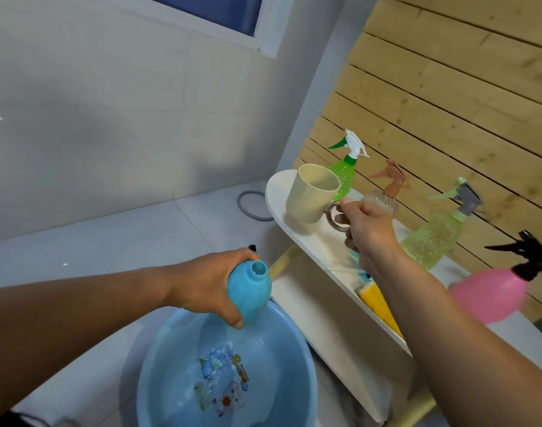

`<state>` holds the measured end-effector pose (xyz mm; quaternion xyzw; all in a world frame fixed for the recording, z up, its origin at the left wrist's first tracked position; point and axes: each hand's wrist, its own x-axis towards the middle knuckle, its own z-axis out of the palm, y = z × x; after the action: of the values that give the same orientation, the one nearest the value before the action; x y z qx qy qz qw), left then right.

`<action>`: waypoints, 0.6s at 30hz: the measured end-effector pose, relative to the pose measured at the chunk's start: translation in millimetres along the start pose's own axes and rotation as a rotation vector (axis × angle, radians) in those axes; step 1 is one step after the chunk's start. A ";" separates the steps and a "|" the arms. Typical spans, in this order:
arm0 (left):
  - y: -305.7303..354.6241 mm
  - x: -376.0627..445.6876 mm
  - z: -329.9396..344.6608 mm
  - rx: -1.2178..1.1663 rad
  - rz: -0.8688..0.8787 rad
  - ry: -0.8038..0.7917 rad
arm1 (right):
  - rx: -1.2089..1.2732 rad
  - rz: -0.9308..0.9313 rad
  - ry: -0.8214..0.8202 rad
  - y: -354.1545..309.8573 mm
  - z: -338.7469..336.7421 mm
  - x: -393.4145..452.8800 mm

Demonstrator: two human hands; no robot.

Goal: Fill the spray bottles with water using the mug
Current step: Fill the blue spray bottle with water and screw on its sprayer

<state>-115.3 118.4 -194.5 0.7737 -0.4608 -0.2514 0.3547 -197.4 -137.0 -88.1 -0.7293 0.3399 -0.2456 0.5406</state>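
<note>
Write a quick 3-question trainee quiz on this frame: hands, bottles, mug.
1. True or false: the blue bottle in the left hand has its spray head on.
2. What does the right hand hold? A) pink bottle B) mug by its handle C) sponge
3. Fill in: the blue bottle is held over the ____.

Key:
1. False. Its neck is open, with no spray head on it.
2. B. The fingers curl round the handle of the beige mug, held over the white shelf.
3. Basin. The blue basin holds water.
</note>
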 end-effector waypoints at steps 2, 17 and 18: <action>0.0 0.0 -1.5 0.002 0.013 0.011 | 0.034 0.078 -0.027 5.1 11.9 21.4; -15.1 2.4 -3.8 -0.012 0.045 0.023 | 0.100 0.239 -0.029 32.9 53.6 65.7; -14.9 2.4 -3.6 -0.014 0.048 0.023 | 0.098 0.242 -0.037 32.8 53.2 65.6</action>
<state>-103.7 122.2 -204.1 0.7628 -0.4734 -0.2372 0.3711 -123.8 -159.9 -135.7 -0.6601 0.4027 -0.1815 0.6076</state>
